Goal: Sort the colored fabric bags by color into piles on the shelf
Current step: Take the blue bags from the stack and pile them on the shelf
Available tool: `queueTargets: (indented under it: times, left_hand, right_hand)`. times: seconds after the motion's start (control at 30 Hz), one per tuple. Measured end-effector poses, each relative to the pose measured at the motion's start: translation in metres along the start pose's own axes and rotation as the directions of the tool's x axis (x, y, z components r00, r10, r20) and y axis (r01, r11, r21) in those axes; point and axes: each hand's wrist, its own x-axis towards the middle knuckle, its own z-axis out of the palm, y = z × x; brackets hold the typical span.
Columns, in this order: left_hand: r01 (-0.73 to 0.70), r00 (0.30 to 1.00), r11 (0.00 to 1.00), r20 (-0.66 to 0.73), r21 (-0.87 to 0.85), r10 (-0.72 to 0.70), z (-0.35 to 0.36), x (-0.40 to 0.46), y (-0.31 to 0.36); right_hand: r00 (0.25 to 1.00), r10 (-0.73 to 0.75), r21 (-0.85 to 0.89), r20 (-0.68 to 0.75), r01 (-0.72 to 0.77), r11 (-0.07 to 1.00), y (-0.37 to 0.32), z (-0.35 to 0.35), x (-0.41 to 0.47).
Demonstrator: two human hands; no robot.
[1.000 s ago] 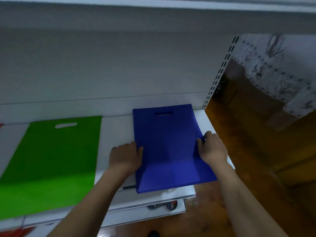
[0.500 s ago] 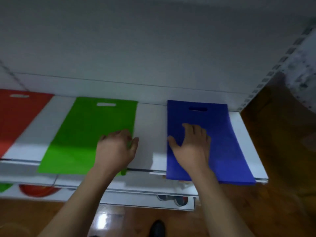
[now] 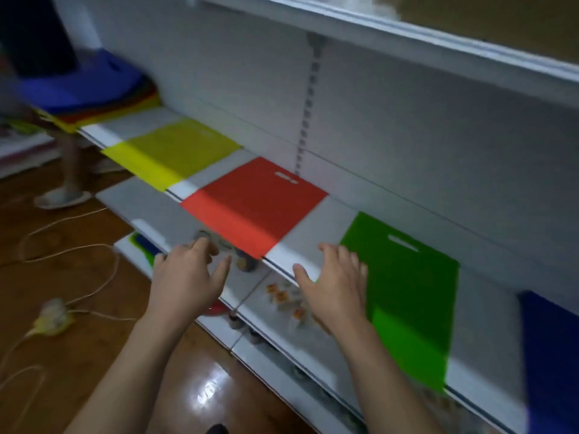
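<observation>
The white shelf (image 3: 316,228) carries single bags lying flat: blue bag (image 3: 554,355) far right, then green bag (image 3: 410,286), red bag (image 3: 257,208), yellow bag (image 3: 169,150), with a mixed stack (image 3: 94,92) far left. The right hand (image 3: 333,291) and the left hand (image 3: 188,278) both hover with fingers spread, holding nothing.

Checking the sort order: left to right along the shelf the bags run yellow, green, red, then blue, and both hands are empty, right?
Not quite: the head view shows yellow bag, red bag, green bag, then blue bag. Left hand and right hand are empty.
</observation>
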Motion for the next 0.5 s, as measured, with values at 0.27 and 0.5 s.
queueTargets:
  times: [0.27,0.5]
  left_hand:
    - [0.225,0.974,0.974,-0.045,0.036,-0.224,-0.052,0.023,-0.144]
    - [0.384,0.922,0.923,-0.04,-0.004,-0.384,-0.069,0.046,-0.224]
  right_hand:
    - [0.978,-0.209,0.144,0.029,0.203,0.969,-0.165,0.069,0.022]
    - [0.945,-0.322,0.211,0.064,0.303,0.929,-0.253,0.106,0.057]
